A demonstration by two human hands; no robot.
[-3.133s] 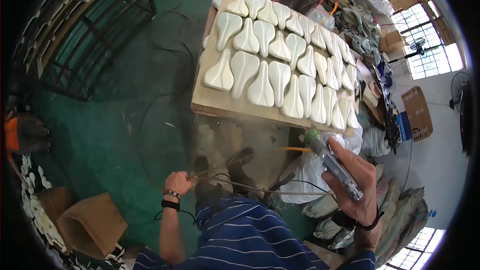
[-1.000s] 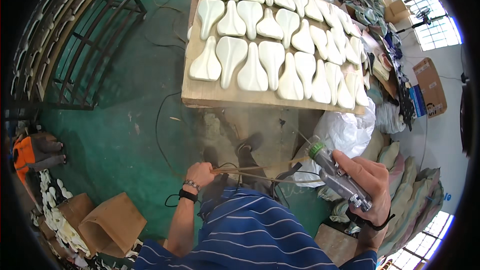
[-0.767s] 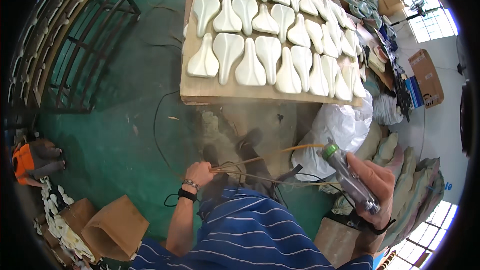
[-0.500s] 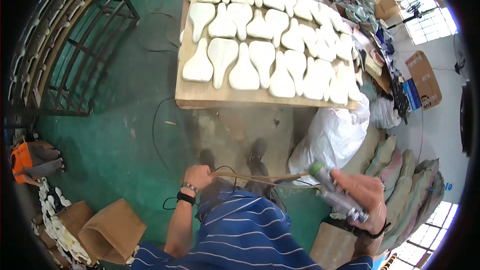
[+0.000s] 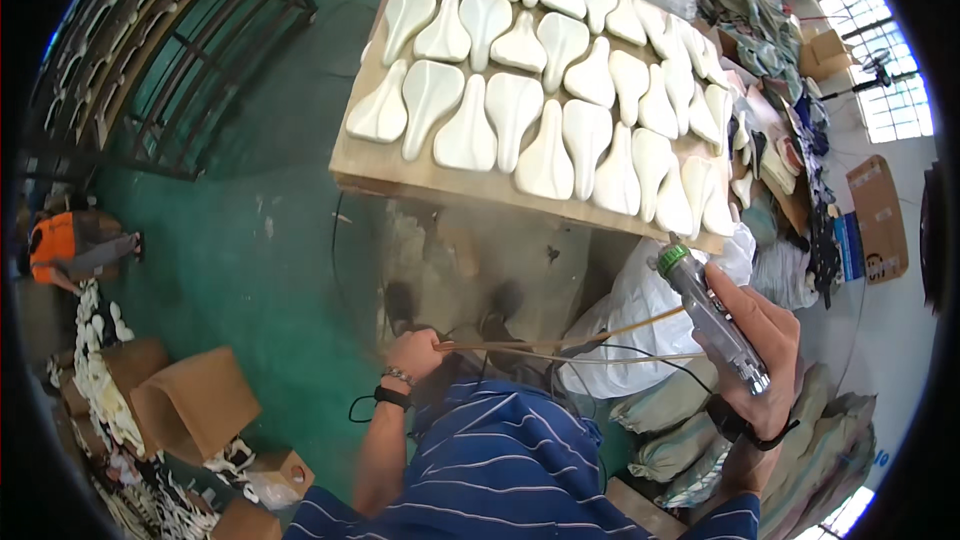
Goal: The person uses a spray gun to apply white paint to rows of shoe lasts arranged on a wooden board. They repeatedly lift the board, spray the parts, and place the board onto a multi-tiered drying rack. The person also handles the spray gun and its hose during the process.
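In my right hand (image 5: pixel 766 355) is a grey metal spray gun (image 5: pixel 706 312) with a green ring near its nozzle, its front end raised toward the board's near right corner. My left hand (image 5: pixel 412 353) is closed around thin tan and clear hoses (image 5: pixel 560 345), which stretch across my front to the gun. Ahead, rows of off-white bicycle saddle pieces (image 5: pixel 467 130) lie on a wooden board (image 5: pixel 430 186), their narrow ends pointing alternately toward me and away. Neither hand touches these pieces.
A dark metal rack (image 5: pixel 200 70) holding more pale pieces stands at the left. A person in orange (image 5: pixel 62 245) is at the far left, near cardboard boxes (image 5: pixel 205 405). White plastic sacking (image 5: pixel 640 310) bulges below the board's right end. Filled sacks (image 5: pixel 690 440) lie at right.
My right hand has raised the spray gun toward the board, and its nozzle now points upward. My left hand keeps the hoses and has shifted slightly right. The view has turned.
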